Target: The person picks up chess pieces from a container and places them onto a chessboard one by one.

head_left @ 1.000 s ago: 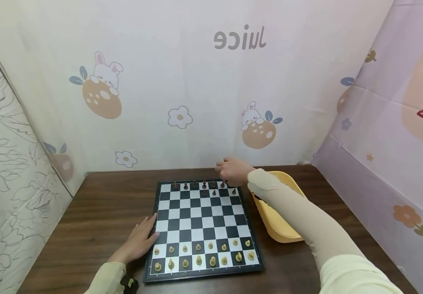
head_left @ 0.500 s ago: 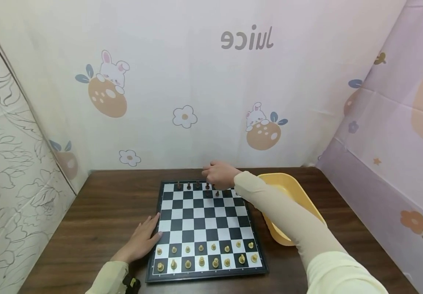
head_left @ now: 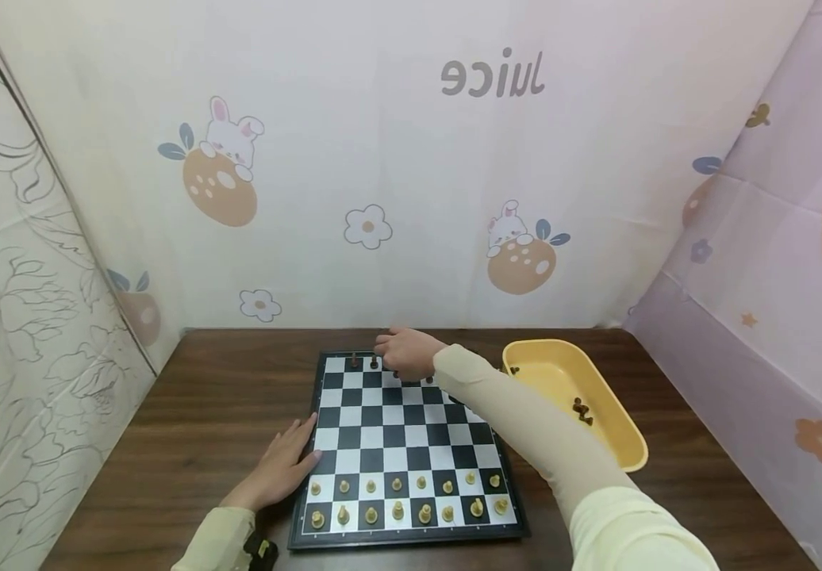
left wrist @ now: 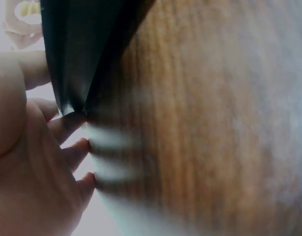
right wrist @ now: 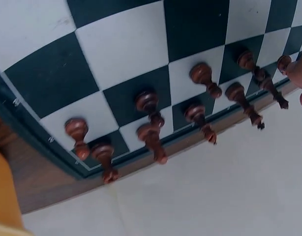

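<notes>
A black-and-white chessboard [head_left: 404, 436] lies on the table, its near two rows filled with pale yellow pieces [head_left: 398, 510]. My left hand [head_left: 278, 468] is at the board's left side, and in the left wrist view its fairly straight fingers [left wrist: 77, 150] touch the dark edge. Over the far rows is my right hand [head_left: 409, 354], hiding some squares. The right wrist view has its fingertips pinching a dark brown piece [right wrist: 284, 64] by the upper part, its base showing. Other brown pieces [right wrist: 202, 78] stand on the two far rows.
Right of the board, a yellow tray [head_left: 635, 448] holds several small dark pieces [head_left: 581, 408]. My right forearm crosses the board's right side and the tray's near-left side. A patterned curtain [head_left: 311, 159] hangs behind the brown wooden table [head_left: 240, 381].
My right hand has moved left along the board's far rows, uncovering more of the tray. My left hand stays beside the board. The head view has shifted slightly.
</notes>
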`<action>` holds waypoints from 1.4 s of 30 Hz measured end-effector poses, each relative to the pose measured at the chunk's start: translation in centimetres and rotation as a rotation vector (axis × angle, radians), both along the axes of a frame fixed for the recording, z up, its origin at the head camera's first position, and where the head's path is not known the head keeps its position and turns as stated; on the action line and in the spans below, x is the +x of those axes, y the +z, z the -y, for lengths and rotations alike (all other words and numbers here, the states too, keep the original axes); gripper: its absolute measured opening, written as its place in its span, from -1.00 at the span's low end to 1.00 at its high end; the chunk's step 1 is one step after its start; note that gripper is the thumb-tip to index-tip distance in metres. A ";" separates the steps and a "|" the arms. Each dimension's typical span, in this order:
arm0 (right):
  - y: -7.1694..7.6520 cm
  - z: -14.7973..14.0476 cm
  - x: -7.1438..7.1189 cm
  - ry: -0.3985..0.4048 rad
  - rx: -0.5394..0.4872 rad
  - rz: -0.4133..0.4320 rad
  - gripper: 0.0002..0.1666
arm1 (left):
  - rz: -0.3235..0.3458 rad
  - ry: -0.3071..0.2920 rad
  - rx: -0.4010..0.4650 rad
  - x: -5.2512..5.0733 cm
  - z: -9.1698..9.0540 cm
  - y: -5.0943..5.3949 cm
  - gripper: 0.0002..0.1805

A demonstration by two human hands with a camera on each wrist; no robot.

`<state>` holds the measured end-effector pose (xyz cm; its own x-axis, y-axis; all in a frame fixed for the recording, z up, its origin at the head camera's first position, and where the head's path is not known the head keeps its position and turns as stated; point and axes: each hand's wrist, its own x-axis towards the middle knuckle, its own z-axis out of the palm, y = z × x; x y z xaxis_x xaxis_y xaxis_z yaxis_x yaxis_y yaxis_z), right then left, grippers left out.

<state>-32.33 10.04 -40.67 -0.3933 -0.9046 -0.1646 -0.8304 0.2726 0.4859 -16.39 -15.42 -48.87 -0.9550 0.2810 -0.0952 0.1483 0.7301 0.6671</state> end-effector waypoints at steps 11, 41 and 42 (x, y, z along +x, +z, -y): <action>-1.1 0.8 0.0 0.020 0.030 -0.054 -0.89 | -0.009 -0.002 0.002 -0.3 0.1 -0.4 -0.31; 1.3 -5.2 2.1 -0.046 -0.054 -0.035 -0.87 | -0.026 -0.007 -0.009 0.0 0.1 -0.2 -0.31; 1.4 -5.7 2.2 -0.053 -0.057 -0.034 -0.87 | -0.028 -0.008 -0.009 0.0 0.1 -0.3 -0.31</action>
